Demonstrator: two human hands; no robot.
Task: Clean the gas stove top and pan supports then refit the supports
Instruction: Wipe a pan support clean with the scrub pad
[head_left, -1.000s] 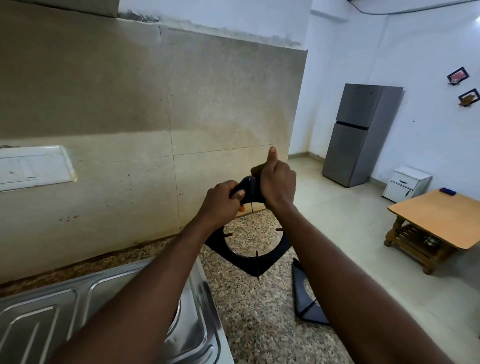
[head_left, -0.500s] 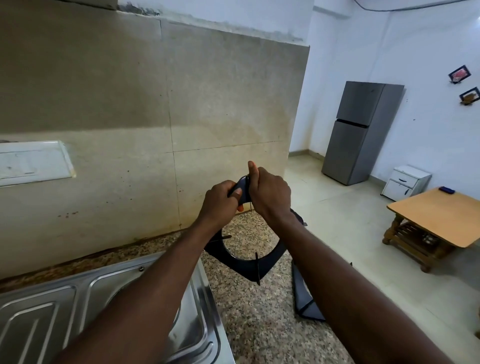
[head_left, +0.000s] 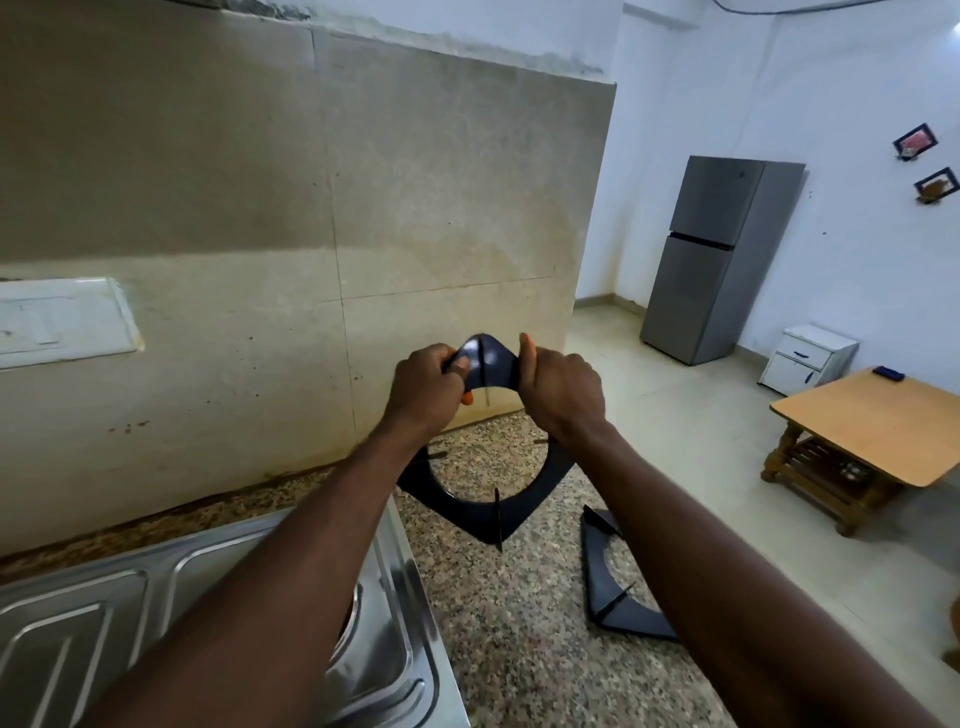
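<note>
A black pan support (head_left: 470, 512) with a round opening stands on edge above the speckled granite counter (head_left: 519, 634). My left hand (head_left: 428, 387) grips its top corner from the left and my right hand (head_left: 561, 389) grips the same corner from the right. The corner's tip shows between them. Something small and orange peeks out under my left fingers; what it is I cannot tell. A second black pan support (head_left: 605, 592) lies flat on the counter to the right, partly hidden by my right forearm. The stove is out of view.
A steel sink (head_left: 400, 660) with a ribbed drainboard sits at the lower left, under my left forearm. A beige tiled wall (head_left: 260, 234) backs the counter. Beyond the counter's right edge are the floor, a grey fridge (head_left: 717, 260), a small white cabinet (head_left: 808, 358) and a wooden table (head_left: 878, 421).
My hands, pressed together over the support's top corner before, have slid apart, so the corner now shows between them. The support stays upright in about the same place.
</note>
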